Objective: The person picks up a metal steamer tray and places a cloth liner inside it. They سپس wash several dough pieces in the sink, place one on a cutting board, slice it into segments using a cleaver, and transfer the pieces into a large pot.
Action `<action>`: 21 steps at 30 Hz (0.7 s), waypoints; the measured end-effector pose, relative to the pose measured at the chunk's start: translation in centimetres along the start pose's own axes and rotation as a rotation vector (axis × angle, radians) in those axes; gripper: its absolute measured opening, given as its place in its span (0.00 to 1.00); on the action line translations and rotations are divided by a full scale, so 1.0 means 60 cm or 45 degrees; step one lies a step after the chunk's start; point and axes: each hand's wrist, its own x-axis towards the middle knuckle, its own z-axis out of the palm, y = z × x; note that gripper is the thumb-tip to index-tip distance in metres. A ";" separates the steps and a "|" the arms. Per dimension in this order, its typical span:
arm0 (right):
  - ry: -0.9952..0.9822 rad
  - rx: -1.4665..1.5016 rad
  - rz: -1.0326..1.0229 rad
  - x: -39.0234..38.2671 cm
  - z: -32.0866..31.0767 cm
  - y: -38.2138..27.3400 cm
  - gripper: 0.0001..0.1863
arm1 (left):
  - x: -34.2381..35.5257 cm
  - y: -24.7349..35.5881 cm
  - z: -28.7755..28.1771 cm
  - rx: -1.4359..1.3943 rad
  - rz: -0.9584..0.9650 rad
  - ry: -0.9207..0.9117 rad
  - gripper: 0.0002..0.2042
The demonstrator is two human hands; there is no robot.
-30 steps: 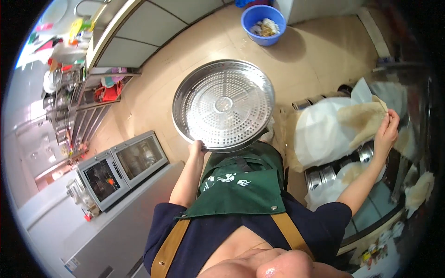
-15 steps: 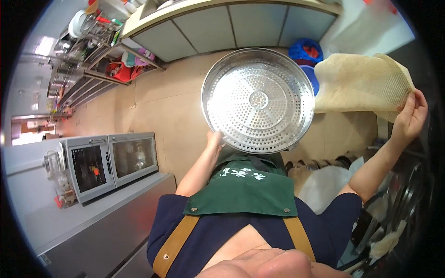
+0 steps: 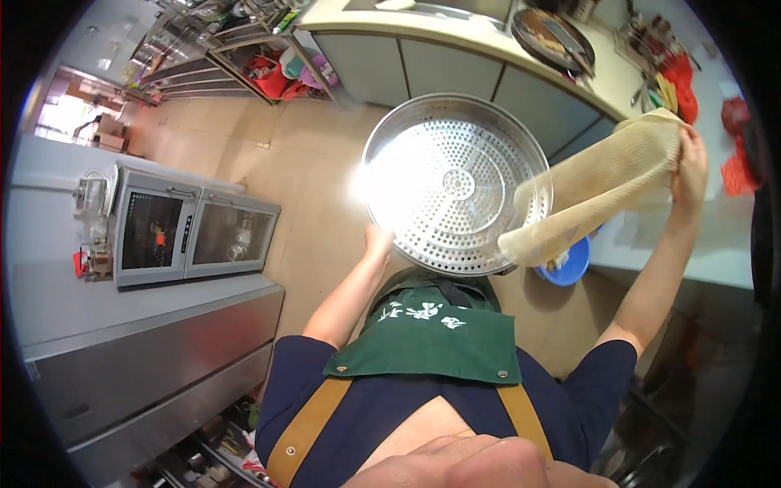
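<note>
My left hand (image 3: pixel 377 242) grips the lower-left rim of a round, perforated steel steamer tray (image 3: pixel 455 146), held out in front of my green apron (image 3: pixel 419 346). Glare whitens the tray's left side. My right hand (image 3: pixel 689 163) is closed on one end of a folded, beige woven liner cloth (image 3: pixel 610 167). The cloth hangs down leftward, its lower end overlapping the tray's right side.
Ahead is a counter (image 3: pixel 431 24) with a sink and a dark round pan (image 3: pixel 553 45). A blue basin (image 3: pixel 573 264) sits beyond the tray's lower right. A glass-door cabinet (image 3: pixel 228 232) stands left, near a steel rack (image 3: pixel 232 69).
My view has turned toward the counter. The cloth has been lifted off the stack at right and swung up, its free end now over the tray. My right hand is higher.
</note>
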 end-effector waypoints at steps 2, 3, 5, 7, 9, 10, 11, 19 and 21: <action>-0.099 0.054 0.002 0.079 0.054 0.028 0.12 | -0.012 0.048 0.037 -0.028 0.115 0.084 0.22; -0.153 0.060 -0.037 0.113 0.076 0.029 0.12 | -0.029 0.085 0.052 -0.046 0.119 0.103 0.22; -0.179 0.002 -0.101 0.136 0.156 -0.021 0.12 | -0.051 0.135 0.071 -0.229 -0.082 0.116 0.22; -0.251 -0.100 -0.380 0.127 0.239 -0.087 0.12 | -0.037 0.128 0.075 -0.255 -0.090 0.168 0.22; -0.307 -0.390 -0.534 0.073 0.336 -0.147 0.11 | -0.016 0.120 0.077 -0.280 -0.102 0.219 0.21; -0.369 -0.429 -0.832 0.053 0.381 -0.148 0.11 | 0.001 0.123 0.081 -0.326 -0.106 0.206 0.21; -0.476 -0.414 -1.133 0.028 0.453 -0.120 0.10 | 0.010 0.116 0.070 -0.393 -0.114 0.255 0.21; -1.678 -0.676 -0.910 -0.192 0.617 0.116 0.19 | 0.123 0.164 0.034 -0.442 -0.181 0.164 0.20; -1.424 -0.514 -0.701 -0.155 0.615 0.160 0.19 | 0.164 0.172 0.002 -0.435 -0.196 0.205 0.20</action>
